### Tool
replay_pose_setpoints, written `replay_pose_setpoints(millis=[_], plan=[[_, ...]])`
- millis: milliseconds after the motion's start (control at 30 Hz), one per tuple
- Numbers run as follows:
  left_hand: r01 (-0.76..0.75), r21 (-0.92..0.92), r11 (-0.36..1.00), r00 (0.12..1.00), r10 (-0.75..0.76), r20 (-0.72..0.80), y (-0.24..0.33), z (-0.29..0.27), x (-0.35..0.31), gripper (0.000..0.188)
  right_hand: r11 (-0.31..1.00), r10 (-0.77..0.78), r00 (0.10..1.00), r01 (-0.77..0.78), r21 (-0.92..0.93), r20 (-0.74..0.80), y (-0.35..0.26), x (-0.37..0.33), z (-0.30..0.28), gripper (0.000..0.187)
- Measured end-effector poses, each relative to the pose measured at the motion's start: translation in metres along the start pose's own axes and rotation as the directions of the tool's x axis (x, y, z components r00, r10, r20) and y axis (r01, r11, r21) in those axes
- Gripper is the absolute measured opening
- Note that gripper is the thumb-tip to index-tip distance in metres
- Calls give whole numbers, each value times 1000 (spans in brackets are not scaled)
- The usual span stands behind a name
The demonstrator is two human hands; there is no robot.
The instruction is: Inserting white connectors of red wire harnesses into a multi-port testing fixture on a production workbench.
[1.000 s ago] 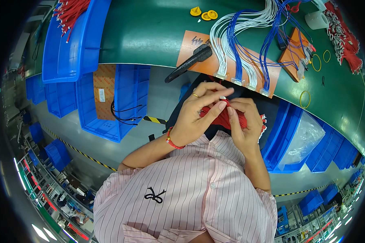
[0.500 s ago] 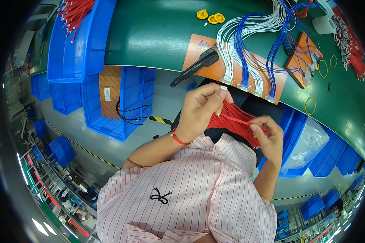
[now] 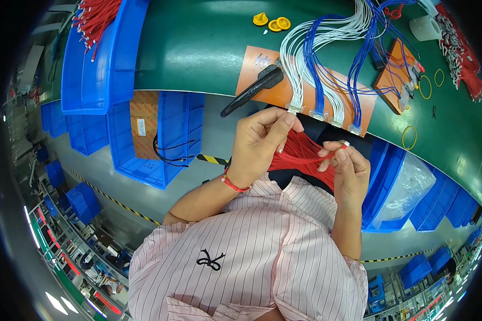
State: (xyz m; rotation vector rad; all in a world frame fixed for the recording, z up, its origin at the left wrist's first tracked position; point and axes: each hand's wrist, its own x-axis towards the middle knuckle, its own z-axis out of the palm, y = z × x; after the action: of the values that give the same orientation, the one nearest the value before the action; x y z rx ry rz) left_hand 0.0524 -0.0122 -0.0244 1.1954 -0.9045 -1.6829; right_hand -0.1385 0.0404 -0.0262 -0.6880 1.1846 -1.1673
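My left hand (image 3: 256, 145) pinches one end of a red cable (image 3: 320, 159), with a white connector tip (image 3: 291, 111) showing past thumb and finger. At the right, my right hand (image 3: 351, 174) is closed on the same cable; a small white end (image 3: 346, 143) pokes out above its fingertips. Between and below the hands, a thick bundle of red cables (image 3: 301, 152) rests on my lap, partly hidden by them. Just beyond my left hand, an orange board (image 3: 250, 68) holds white wires (image 3: 293, 80) and blue wires (image 3: 320, 88) in clear connectors along its near edge.
A black-handled tool (image 3: 253, 90) lies across the board's left corner, its end overhanging the green table (image 3: 193, 48). Yellow caps (image 3: 279, 24), yellow rubber bands (image 3: 409, 137) and a smaller orange block (image 3: 389, 80) are on the table. Blue bins (image 3: 83, 75) stand at left.
My right hand has shifted up and turned, and a white end now shows at its fingertips. My left hand has moved slightly left, still pinching the cable. The view has shifted a little.
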Motion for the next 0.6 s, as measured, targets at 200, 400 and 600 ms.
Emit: replay_pose_setpoints(millis=[200,400,600], plan=[[18,-106,994,999,-23,-47,3,11,-1,31,994,-48,995,39,-101,-83,-6,2,2,28],[27,-135,991,1000,-26,7,2,7,2,32,979,-102,990,83,-187,-97,-11,6,3,28],[62,-56,996,994,-57,92,9,-4,1,36,970,-131,985,104,-219,-112,-10,7,5,26]])
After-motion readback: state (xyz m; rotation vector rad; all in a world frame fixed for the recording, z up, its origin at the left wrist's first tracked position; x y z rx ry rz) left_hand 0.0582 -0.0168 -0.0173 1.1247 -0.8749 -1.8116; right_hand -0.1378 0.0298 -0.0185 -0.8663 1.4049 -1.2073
